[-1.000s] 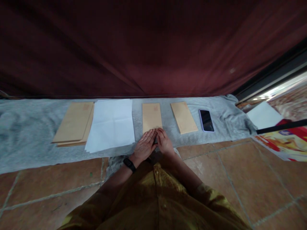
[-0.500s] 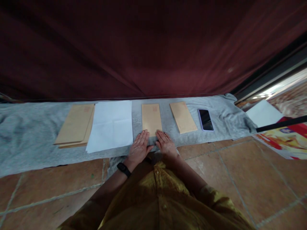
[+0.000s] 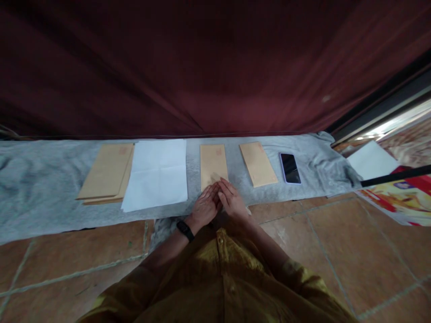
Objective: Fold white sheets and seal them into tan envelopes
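Observation:
My left hand (image 3: 204, 207) and my right hand (image 3: 231, 200) lie flat side by side, fingers stretched out, pressing on the near end of a brown envelope (image 3: 213, 164) on a grey cloth (image 3: 43, 179). The fingertips of both hands meet over the envelope's lower edge. A black band sits on my left wrist. Neither hand holds anything.
Left of the envelope lies a white sheet (image 3: 156, 174), then a stack of brown envelopes (image 3: 107, 172). To the right lie another brown envelope (image 3: 257, 163) and a phone (image 3: 290, 168). A dark red curtain hangs behind. Tiled floor lies in front; papers (image 3: 371, 160) at far right.
My hands were spread apart at the envelope's near corners half a second ago; they have come back together at the middle of its lower edge.

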Motion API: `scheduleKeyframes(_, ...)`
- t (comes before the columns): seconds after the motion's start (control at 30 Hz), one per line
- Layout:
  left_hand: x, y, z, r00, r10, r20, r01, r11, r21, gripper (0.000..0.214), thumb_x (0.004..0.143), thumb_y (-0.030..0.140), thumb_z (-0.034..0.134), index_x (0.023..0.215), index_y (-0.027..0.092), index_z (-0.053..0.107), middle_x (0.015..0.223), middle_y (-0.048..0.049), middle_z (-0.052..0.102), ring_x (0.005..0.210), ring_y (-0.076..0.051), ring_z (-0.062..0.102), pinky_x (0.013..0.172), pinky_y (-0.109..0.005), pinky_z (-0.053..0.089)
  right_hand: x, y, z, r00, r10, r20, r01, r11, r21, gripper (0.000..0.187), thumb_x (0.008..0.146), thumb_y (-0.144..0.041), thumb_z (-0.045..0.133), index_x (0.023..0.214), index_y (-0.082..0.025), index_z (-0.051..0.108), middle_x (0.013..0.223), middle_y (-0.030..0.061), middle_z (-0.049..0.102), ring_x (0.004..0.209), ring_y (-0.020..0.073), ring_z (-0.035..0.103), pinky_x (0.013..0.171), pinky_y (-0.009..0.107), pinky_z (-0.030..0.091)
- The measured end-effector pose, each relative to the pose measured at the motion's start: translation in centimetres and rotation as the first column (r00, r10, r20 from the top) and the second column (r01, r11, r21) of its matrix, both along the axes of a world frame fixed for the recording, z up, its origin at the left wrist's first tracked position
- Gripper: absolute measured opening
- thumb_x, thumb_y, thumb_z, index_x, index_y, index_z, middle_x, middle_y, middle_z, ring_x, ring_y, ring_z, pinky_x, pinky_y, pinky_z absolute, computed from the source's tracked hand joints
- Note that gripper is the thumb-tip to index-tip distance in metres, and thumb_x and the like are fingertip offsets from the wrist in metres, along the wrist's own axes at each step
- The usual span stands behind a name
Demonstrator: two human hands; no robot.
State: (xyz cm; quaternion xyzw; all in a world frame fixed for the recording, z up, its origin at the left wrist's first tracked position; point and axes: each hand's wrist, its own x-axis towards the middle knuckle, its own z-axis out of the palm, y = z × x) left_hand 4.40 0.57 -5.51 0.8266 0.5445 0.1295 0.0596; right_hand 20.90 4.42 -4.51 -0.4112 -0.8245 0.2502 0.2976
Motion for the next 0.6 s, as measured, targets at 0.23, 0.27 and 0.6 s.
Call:
scheduleKeyframes(0.23,-0.5,-0.4,-1.9,1.000,0.021,-0.015,-0.022,1.000,-0.009,0.058,0.096,0.021,0.042,0.153,0.012,0.039,0.157,-0.0152,0.045,0.150,-0.024,0.033,0.126,-0.045,0.026,-3.9,-0.4,0.0,0.994,0.108,-0.026,-0.110,0.992,-0.069,0.053,0.108,-0.038,0.031,0.154,-0.014,0.039,0.160,0.0131,0.039,0.150,0.0218,0.033,0.125,0.045,0.032)
scheduleKeyframes(0.27,-0.6,-0.5,-1.9,0.999,0.030,-0.017,-0.030,0.999,-0.009,0.058,0.096,0.021,0.041,0.153,0.009,0.038,0.157,-0.0163,0.043,0.151,-0.024,0.033,0.126,-0.044,0.026,-3.9,-0.5,-0.1,0.994,0.113,-0.004,-0.113,0.992,-0.058,0.053,0.107,-0.037,0.032,0.155,-0.015,0.038,0.161,0.0126,0.038,0.151,0.0224,0.032,0.125,0.046,0.032)
scheduleKeyframes(0.6,-2.3,-1.4,0.2,0.995,0.077,-0.060,-0.079,0.996,-0.031,0.064,0.096,0.027,0.040,0.153,-0.002,0.033,0.160,-0.0229,0.035,0.153,-0.028,0.026,0.126,-0.045,0.026,-2.8,-0.7,-0.6,0.974,0.151,0.169,-0.161,0.986,0.047,0.059,0.105,-0.037,0.042,0.157,-0.012,0.033,0.161,0.0150,0.036,0.151,0.0241,0.033,0.123,0.045,0.033)
